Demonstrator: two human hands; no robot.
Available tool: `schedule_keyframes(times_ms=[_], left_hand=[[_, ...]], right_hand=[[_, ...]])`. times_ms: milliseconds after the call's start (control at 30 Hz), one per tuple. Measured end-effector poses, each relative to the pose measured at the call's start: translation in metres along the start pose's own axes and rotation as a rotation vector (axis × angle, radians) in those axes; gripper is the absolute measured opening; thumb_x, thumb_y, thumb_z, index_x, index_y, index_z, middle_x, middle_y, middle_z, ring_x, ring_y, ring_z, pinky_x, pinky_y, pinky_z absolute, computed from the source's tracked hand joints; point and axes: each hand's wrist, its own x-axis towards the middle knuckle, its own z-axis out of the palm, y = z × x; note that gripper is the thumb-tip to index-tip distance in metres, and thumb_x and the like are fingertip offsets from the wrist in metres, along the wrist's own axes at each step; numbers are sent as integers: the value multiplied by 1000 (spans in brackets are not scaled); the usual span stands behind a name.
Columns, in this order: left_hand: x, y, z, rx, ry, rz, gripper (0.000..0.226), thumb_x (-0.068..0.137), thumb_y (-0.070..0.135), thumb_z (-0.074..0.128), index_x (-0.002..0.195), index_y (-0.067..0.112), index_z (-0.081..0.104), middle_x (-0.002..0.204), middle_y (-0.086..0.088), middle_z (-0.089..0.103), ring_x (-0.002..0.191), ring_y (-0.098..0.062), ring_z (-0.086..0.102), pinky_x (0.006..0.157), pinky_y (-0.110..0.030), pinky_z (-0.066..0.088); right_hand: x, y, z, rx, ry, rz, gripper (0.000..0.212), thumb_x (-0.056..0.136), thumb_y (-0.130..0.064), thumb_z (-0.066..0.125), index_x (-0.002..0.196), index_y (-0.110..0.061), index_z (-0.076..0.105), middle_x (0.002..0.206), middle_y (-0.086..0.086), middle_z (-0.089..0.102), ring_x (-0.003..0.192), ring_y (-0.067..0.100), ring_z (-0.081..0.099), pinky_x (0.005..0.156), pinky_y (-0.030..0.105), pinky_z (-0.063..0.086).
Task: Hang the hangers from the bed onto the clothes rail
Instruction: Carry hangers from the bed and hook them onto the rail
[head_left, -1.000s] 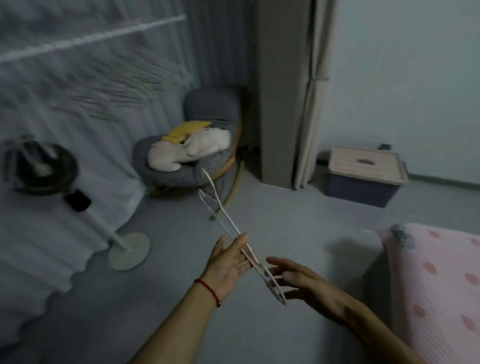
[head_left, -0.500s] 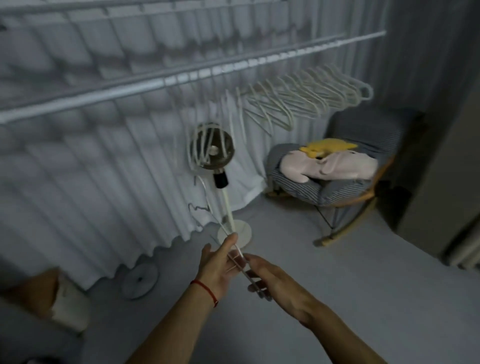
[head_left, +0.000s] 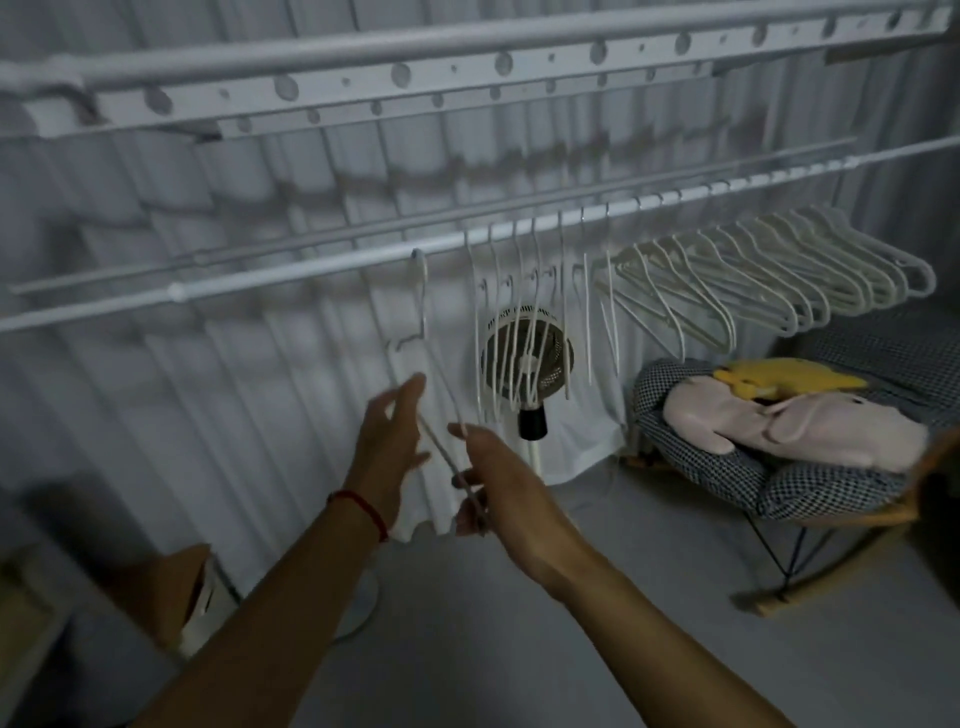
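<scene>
A white clothes rail (head_left: 311, 267) runs across the view, rising to the right. One white hanger (head_left: 422, 322) has its hook over the rail at about the middle; its body slants down between my hands. My right hand (head_left: 493, 478) grips the hanger's lower end. My left hand (head_left: 392, 441), with a red wrist string, is beside the hanger's upper bar with its fingers spread. Several more white hangers (head_left: 727, 280) hang on the rail to the right. The bed is out of view.
A standing fan (head_left: 527, 358) is behind the hangers, in front of a white curtain (head_left: 208, 389). A checked rocking chair (head_left: 779, 467) with plush toys (head_left: 779, 415) sits at the right. A brown box (head_left: 176, 587) is at lower left. A perforated rack bar (head_left: 467, 73) runs overhead.
My view swung left from the bed and chair to the rail. Both hands rose with the hanger, and its hook now sits over the rail.
</scene>
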Motion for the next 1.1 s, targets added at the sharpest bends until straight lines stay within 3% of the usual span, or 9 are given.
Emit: schedule_keyframes(times_ms=[100,167,267,400,567,700,767,933,1100], left_hand=[[44,31,-14,168,105,322,53,93,49,63,138,23,52,139,-3,56,123,-20,55,104,-40,49],[77,49,-24,297,109,517,49,93,42,65,137,23,53,140,0,55,129,-16,50,108,-35,42],[124,75,-29,465,75,745,49,89,36,65,133,18,56,139,-2,55,132,-20,46,113,-36,37],[169,96,-22,625,21,930,44,87,27,66,128,11,60,135,-7,58,131,-26,46,116,-39,34],[190,96,-9,573,-57,946,42,87,27,66,127,16,63,137,-2,58,135,-22,44,119,-41,32],[177,84,-1,463,-99,898,41,90,24,67,130,20,63,145,3,52,140,-15,39,116,-22,21],[171,79,0,417,-109,870,41,91,25,66,131,22,62,149,5,49,142,-12,37,115,-20,20],[155,72,5,339,-144,878,40,92,23,67,132,22,62,148,7,50,140,-7,39,109,-10,22],[143,68,12,308,-199,907,39,92,21,67,131,22,63,144,11,49,138,-3,38,104,1,19]], right_hand=[[34,-33,9,-12,88,-26,28,95,-67,34,101,-55,58,108,4,65,82,21,63,81,40,55],[54,-46,13,-24,130,-9,26,104,-56,34,108,-45,57,112,11,64,82,23,61,82,40,56],[83,-52,21,-43,196,29,29,106,-52,33,98,-38,57,117,19,62,81,23,60,80,38,58],[113,-52,27,-84,266,62,49,105,-54,30,128,-21,57,108,16,66,77,21,64,75,34,58],[136,-51,34,-121,335,82,45,106,-52,28,119,-21,58,105,22,64,72,23,64,81,46,62],[143,-49,35,-133,335,106,40,106,-49,28,116,-25,58,109,26,65,73,27,66,75,44,62],[143,-44,34,-171,348,117,44,104,-54,30,123,-27,59,108,21,67,74,26,68,77,45,63],[138,-35,31,-264,378,110,56,102,-62,30,143,-33,52,110,11,69,78,22,70,67,30,58],[133,-31,32,-264,392,121,60,100,-66,32,145,-33,51,113,7,67,86,26,74,78,38,63]])
